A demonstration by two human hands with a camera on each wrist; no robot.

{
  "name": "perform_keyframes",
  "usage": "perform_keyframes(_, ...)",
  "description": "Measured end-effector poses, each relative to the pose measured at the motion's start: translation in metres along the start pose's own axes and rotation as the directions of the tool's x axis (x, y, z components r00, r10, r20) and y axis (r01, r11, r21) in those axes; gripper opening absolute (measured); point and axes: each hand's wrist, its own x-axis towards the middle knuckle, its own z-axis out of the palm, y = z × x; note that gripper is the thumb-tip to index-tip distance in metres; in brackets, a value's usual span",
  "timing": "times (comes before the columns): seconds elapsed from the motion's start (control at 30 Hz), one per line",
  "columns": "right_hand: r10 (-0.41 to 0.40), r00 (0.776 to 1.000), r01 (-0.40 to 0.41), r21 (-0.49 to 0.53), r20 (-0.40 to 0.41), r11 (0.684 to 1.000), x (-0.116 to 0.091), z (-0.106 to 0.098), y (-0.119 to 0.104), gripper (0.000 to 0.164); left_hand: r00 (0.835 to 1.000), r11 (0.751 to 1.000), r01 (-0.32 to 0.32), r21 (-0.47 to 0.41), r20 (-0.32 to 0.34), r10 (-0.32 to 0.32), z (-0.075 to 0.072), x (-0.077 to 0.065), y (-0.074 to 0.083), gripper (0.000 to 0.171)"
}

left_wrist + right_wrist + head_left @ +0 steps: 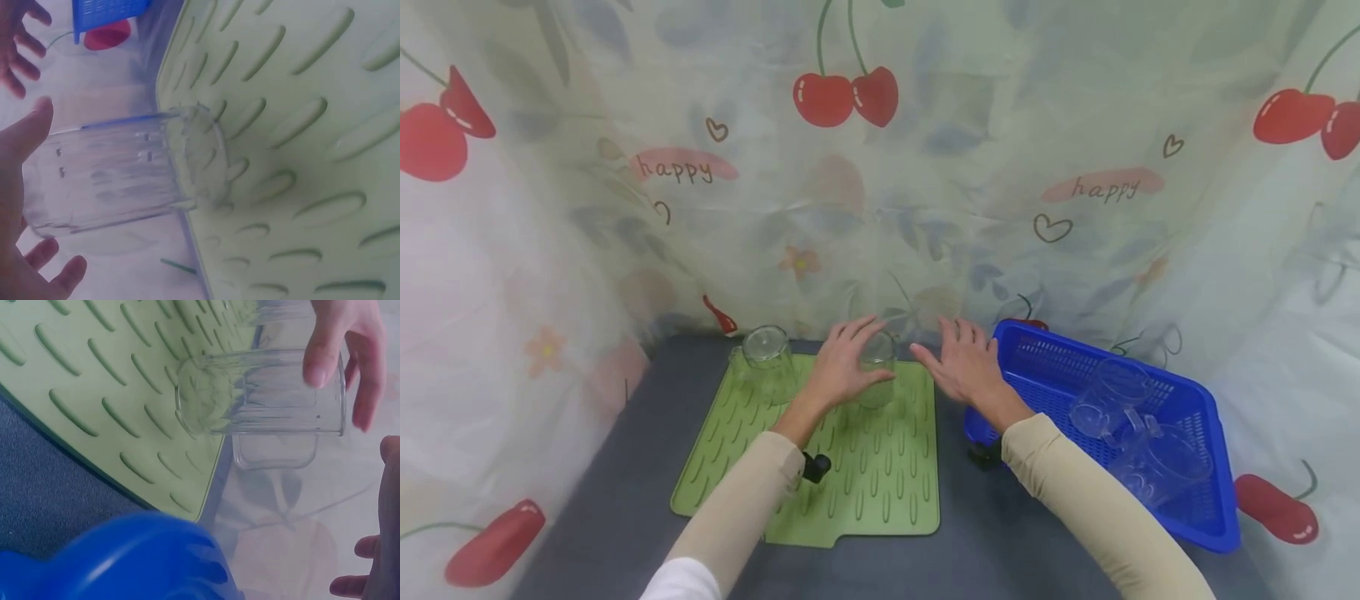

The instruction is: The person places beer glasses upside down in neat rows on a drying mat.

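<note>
A clear glass mug (876,395) stands on the ribbed green drying mat (887,475), near its back edge. My left hand (841,367) is around the mug's upper end, thumb and fingers spread to either side. In the left wrist view, gaps show between those fingertips and the glass (106,175). The mug's handle (275,464) shows in the right wrist view. My right hand (964,365) hovers with spread fingers between that mug and the blue basket (1221,467), holding nothing. Another glass mug (769,367) stands upside down at the mat's back left.
Two more glass mugs (1112,396) lie in the blue basket on the right, beneath and beyond my right forearm. A cherry-print curtain (955,250) hangs close behind the dark table (617,500) and along both sides.
</note>
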Motion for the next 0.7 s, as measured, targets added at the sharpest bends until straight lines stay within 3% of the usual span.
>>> perform_keyframes(0.37, 0.004, 1.0, -0.004, -0.006, -0.007, 1.0, -0.002, -0.002, 0.011, 0.09, 0.997, 0.997, 0.069, 0.029, -0.035, -0.068, -0.024, -0.006, -0.01, 0.098)
perform_keyframes(0.7, -0.001, 1.0, 0.001, 0.0, -0.02, 1.0, -0.004, -0.006, 0.021, 0.093, 0.977, 0.983, 0.179, 0.027, -0.118, -0.175, -0.034, -0.016, -0.03, 0.102)
